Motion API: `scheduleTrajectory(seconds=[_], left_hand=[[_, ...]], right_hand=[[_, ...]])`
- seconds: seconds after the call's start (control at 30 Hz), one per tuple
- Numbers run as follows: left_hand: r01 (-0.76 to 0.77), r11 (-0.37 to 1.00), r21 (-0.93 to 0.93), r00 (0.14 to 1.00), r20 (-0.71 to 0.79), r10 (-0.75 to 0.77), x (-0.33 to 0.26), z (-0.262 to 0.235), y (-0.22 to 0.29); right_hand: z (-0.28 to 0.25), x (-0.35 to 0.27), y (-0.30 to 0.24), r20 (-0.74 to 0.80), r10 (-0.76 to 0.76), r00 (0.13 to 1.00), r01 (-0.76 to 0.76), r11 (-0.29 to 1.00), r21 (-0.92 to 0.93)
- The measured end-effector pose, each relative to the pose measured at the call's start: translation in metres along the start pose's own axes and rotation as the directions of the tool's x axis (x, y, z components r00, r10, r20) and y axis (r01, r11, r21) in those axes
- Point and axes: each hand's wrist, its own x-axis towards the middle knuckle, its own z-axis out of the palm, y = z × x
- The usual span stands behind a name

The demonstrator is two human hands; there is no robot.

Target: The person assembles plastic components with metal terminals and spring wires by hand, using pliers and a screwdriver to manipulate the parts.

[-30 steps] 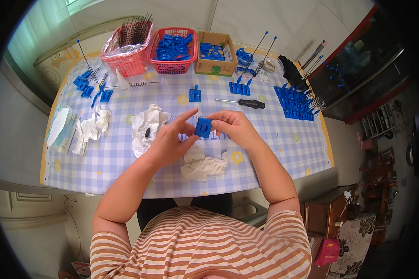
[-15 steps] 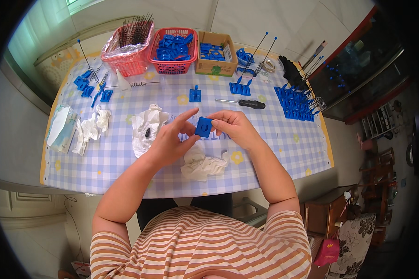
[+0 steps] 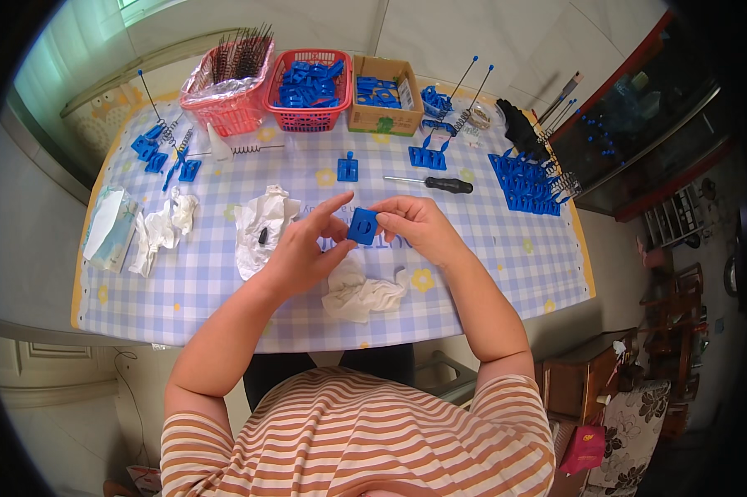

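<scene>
Between both hands, head view: small blue square plastic piece (image 3: 362, 225), pinched by left hand (image 3: 305, 250) and right hand (image 3: 415, 225) fingertips above the checked tablecloth (image 3: 489, 273). Change against the earlier pictures: none visible; hold and position are the same, so work on the piece remains in hand. Beyond the grip: pink basket (image 3: 224, 103) of metal rods; red basket (image 3: 307, 108) and cardboard box (image 3: 380, 112) of blue parts. Just below the grip: crumpled tissue (image 3: 358, 294).
</scene>
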Motion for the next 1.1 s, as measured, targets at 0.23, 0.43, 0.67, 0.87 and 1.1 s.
scheduleTrajectory(seconds=[0.23,0.43,0.67,0.87,1.1], left_hand=[[0.006,1.0,-0.006,1.0,0.001,-0.006,-0.0004,-0.0008,-0.0003],[0.021,1.0,-0.011,0.999,0.03,-0.021,0.0007,-0.001,0.0027],[0.013,0.999,-0.031,1.0,0.008,-0.013,0.0006,0.0,0.0013],[0.002,1.0,0.015,0.998,-0.058,-0.001,0.0005,-0.0019,0.001],[-0.064,0.991,0.119,0.973,-0.211,0.089,0.0001,-0.0014,0.0013]], right_hand=[[0.0005,0.0008,0.0011,-0.001,0.0,1.0,0.0,1.0,0.01],[0.0004,-0.0002,-0.0005,-0.026,0.009,1.0,-0.01,1.0,-0.007],[-0.0004,-0.0005,-0.002,-0.022,0.003,1.0,-0.003,1.0,0.017],[0.0012,-0.0025,-0.0032,0.055,-0.073,0.996,0.065,0.99,0.126],[0.0019,-0.0036,0.0033,0.063,-0.202,0.977,0.196,0.977,0.088]])
